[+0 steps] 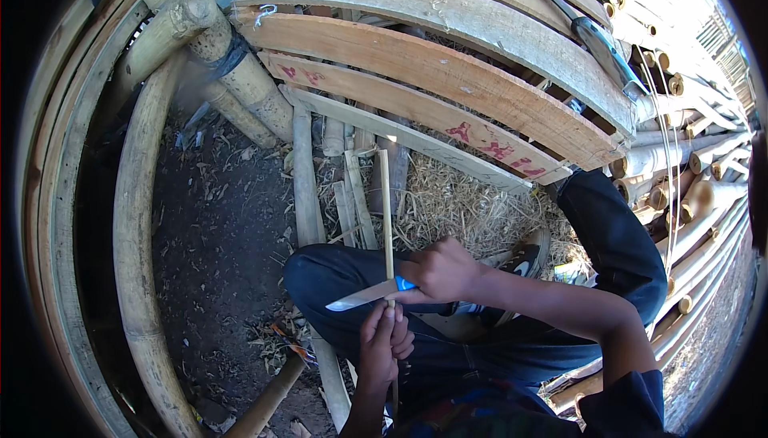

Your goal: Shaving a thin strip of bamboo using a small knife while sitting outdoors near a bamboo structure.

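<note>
My right hand (pixel 442 272) is closed round the blue handle of a knife (pixel 364 296), whose blade points left. The blade lies across a thin, pale bamboo strip (pixel 386 214) that stands lengthwise in front of me. Just below the blade, my left hand (pixel 386 340) pinches the strip between thumb and fingers. Part of the strip is hidden behind my right hand and the knife. Both hands are above my dark trousers, close to my bent left knee.
A slatted wooden bench (pixel 448 70) stands ahead, with a tool with a long dark blade (pixel 604 54) on top. Bamboo poles (pixel 680 150) are stacked at right; a thick pole (pixel 136 222) rises at left. Shavings (pixel 456 198) cover the ground under the bench.
</note>
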A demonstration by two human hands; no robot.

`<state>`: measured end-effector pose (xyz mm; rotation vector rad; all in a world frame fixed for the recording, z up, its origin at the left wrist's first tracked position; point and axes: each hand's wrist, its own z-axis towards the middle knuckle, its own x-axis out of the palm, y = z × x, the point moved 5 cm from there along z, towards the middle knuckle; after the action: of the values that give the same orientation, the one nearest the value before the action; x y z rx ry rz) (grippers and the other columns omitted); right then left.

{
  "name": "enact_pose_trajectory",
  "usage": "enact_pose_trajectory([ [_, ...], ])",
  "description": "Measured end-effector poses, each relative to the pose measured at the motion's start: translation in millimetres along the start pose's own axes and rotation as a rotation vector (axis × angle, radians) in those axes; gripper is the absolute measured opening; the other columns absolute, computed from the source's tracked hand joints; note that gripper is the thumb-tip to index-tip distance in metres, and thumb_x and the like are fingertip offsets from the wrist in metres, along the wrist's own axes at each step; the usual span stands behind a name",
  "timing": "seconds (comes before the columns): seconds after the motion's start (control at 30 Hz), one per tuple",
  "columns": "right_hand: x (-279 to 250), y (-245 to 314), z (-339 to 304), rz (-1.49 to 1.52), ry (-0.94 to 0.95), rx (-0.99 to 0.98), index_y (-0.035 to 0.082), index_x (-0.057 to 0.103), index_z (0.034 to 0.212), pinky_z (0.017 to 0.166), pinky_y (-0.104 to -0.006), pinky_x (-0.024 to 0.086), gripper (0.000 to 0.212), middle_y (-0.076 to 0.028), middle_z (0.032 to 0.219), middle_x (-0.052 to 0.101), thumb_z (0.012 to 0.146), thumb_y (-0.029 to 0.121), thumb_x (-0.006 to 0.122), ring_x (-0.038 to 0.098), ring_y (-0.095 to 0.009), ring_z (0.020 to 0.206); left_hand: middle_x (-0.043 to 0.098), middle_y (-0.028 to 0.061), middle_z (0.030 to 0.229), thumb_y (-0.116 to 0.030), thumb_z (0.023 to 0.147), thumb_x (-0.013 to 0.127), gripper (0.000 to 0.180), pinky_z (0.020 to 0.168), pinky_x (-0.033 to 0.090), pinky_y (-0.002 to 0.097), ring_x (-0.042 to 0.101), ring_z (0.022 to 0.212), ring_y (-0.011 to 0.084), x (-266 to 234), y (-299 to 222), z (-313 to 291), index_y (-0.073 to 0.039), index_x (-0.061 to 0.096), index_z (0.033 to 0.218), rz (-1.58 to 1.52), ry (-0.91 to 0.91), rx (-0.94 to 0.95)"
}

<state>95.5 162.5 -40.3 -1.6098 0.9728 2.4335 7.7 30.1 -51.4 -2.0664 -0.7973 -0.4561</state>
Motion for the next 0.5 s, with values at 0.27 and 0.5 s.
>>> enact_pose_trajectory([
  [0.27,-12,-5,4,-0.077,0.090,0.028,0.009,0.055,0.064,0.042,-0.0380,0.044,0.050,-0.008,0.054,0.055,0.087,0.054,0.052,0.057,-0.027,0.046,0.023,-0.0063,0.053,-0.027,0.100,0.040,0.021,0.037,0.014,0.0193,0.017,0.041,0.0021,-2,8,-6,-0.010,0.044,0.088,-0.028,-0.002,-0.024],
  [0.5,-2,11,1,-0.018,-0.024,-0.026,0.008,0.054,0.065,0.041,-0.0386,0.043,0.049,-0.006,0.051,0.052,0.084,0.053,0.056,0.056,-0.027,0.045,0.023,-0.0064,0.053,-0.026,0.100,0.040,0.021,0.036,0.014,0.0200,0.016,0.040,0.0021,-3,1,0,-0.010,0.043,0.087,-0.080,0.032,-0.001],
])
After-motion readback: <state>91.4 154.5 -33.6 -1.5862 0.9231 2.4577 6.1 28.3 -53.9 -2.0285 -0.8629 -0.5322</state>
